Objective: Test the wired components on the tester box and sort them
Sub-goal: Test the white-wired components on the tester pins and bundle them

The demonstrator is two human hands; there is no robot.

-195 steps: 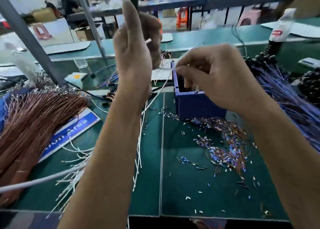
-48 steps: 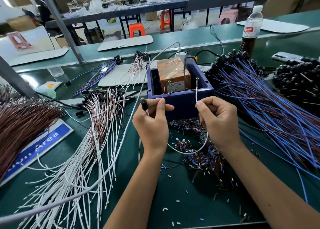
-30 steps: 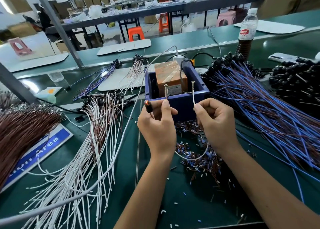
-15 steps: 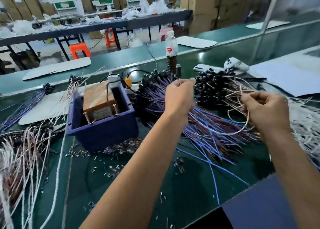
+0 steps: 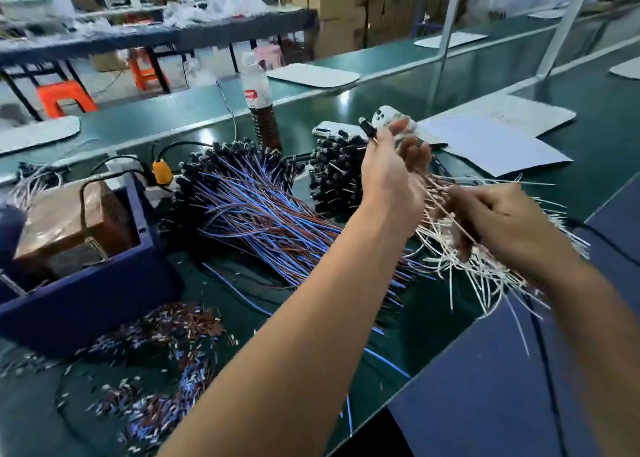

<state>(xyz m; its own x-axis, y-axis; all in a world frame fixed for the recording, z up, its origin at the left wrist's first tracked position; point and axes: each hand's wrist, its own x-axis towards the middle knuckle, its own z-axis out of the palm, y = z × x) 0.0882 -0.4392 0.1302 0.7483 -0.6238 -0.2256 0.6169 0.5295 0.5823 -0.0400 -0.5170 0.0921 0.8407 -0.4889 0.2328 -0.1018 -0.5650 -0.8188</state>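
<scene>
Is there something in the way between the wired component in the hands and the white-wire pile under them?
Nothing visible. The left hand holds the wired component by its black head, the right hand pinches its wire, directly above the white-wire pile. Only open air lies between.

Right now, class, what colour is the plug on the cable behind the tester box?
Orange-yellow plug, behind the blue tester box, seen in the head view.

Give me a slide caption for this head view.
Both hands hold a wired component above the white-wire pile.
</scene>
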